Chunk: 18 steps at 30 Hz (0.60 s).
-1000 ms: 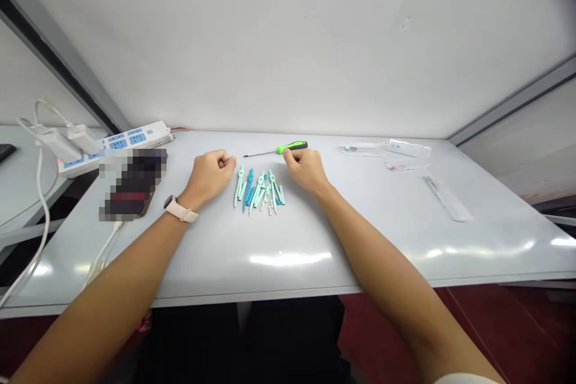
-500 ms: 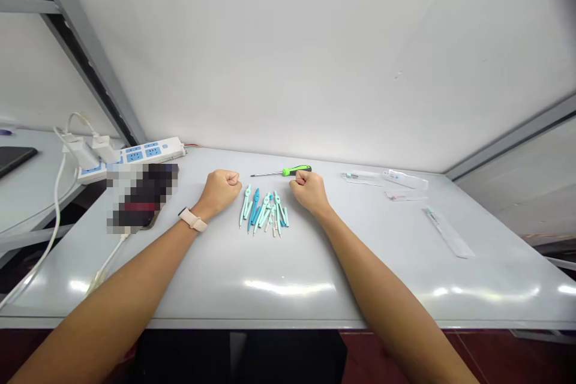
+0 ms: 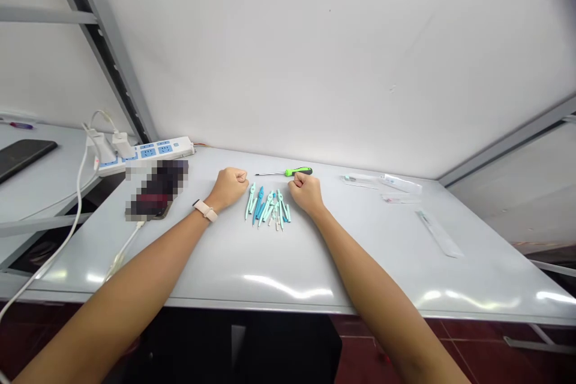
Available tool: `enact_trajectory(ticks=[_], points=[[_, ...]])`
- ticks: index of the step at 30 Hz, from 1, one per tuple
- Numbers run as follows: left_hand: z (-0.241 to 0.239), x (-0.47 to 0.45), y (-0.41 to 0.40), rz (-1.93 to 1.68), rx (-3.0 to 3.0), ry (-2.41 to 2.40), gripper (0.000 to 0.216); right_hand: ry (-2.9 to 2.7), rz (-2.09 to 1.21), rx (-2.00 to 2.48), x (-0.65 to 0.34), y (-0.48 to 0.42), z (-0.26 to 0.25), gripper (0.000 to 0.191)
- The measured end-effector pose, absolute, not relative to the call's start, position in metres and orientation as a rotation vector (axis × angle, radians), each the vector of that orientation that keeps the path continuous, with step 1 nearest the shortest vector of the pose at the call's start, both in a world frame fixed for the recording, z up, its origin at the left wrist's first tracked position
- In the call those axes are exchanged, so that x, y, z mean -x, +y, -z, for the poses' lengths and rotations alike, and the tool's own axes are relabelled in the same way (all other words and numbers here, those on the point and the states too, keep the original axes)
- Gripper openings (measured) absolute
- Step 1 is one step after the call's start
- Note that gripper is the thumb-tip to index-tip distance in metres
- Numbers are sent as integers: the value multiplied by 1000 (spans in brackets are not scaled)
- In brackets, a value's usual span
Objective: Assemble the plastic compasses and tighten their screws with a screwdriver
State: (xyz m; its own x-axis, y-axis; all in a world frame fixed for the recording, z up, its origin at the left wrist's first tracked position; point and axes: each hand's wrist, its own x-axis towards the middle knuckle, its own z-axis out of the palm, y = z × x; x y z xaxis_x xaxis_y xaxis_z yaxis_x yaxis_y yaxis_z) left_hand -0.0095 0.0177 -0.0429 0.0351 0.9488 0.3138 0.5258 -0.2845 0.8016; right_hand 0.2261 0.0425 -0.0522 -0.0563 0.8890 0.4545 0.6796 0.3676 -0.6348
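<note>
My left hand (image 3: 229, 188) and my right hand (image 3: 306, 193) rest as closed fists on the white table (image 3: 315, 270), one on each side of a loose pile of mint and blue drawing compasses and small parts (image 3: 267, 209). Neither fist holds anything. The left fist is almost at the pile's left side. Just behind the right fist lies a screwdriver (image 3: 297, 172) with a green and black handle, its thin shaft pointing left. The knuckles are very close to the handle, but I cannot tell whether they touch it.
Several clear plastic packets (image 3: 382, 183) and a long sleeve (image 3: 438, 234) lie to the right. A pixelated object (image 3: 157, 189) and a blue-and-white power strip (image 3: 146, 156) with white plugs and cables sit at the left. A dark slab (image 3: 22, 158) lies on a separate surface.
The whole view has swung and the table appears shifted a little to the right. Both fists stay closed beside the pile, and the left one sits slightly closer to it.
</note>
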Motion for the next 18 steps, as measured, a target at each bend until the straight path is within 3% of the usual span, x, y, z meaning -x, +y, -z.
enact_trajectory(ticks=[18], points=[[44, 11, 15, -1150, -1910, 1500, 33, -1921, -219, 1408, -226, 41, 56, 37]])
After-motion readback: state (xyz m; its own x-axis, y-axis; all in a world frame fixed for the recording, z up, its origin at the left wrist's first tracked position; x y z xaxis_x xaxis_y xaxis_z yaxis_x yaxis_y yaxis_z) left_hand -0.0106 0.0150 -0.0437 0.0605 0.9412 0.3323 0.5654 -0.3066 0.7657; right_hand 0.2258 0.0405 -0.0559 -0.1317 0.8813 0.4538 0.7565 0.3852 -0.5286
